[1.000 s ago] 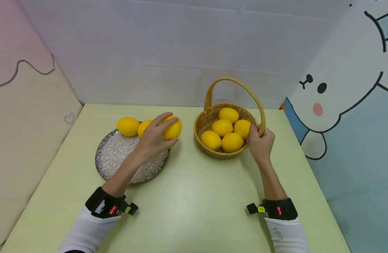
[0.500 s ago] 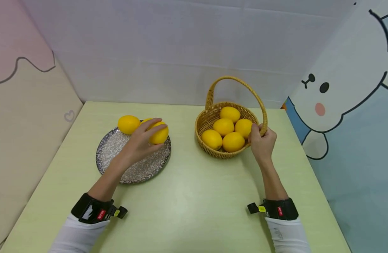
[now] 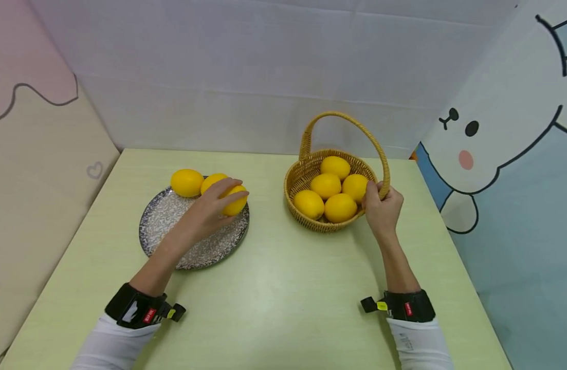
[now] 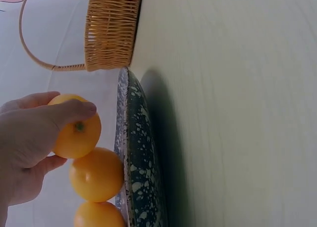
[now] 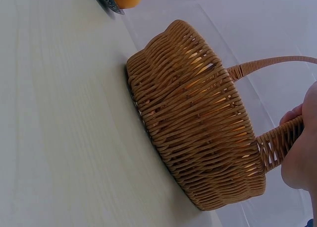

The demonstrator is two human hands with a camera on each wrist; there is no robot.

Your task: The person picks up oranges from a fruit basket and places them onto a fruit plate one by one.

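Observation:
In the head view my left hand (image 3: 204,209) holds a yellow lemon (image 3: 237,201) at the right part of a speckled plate (image 3: 162,221) with a dark rim. Thumb and fingers pinch the lemon (image 4: 74,135) in the left wrist view, right against a second lemon (image 4: 97,175). Two lemons lie at the plate's back edge, a leftmost lemon (image 3: 187,183) and a middle lemon (image 3: 213,182) partly hidden by my fingers. My right hand (image 3: 383,208) grips the handle (image 3: 342,118) of a wicker basket (image 3: 298,177) low on its right side. The basket (image 5: 193,123) stands on the table.
Several lemons (image 3: 325,186) lie inside the basket. Plate and basket stand on a pale table (image 3: 274,288), with a gap between them. A white wall covering (image 3: 246,77) rises behind the table's back edge, and a cartoon-printed panel (image 3: 519,205) stands at the right.
My left hand has carried the lemon leftward from the gap beside the basket to the plate, then lowered it slightly. My right hand and the basket have stayed put.

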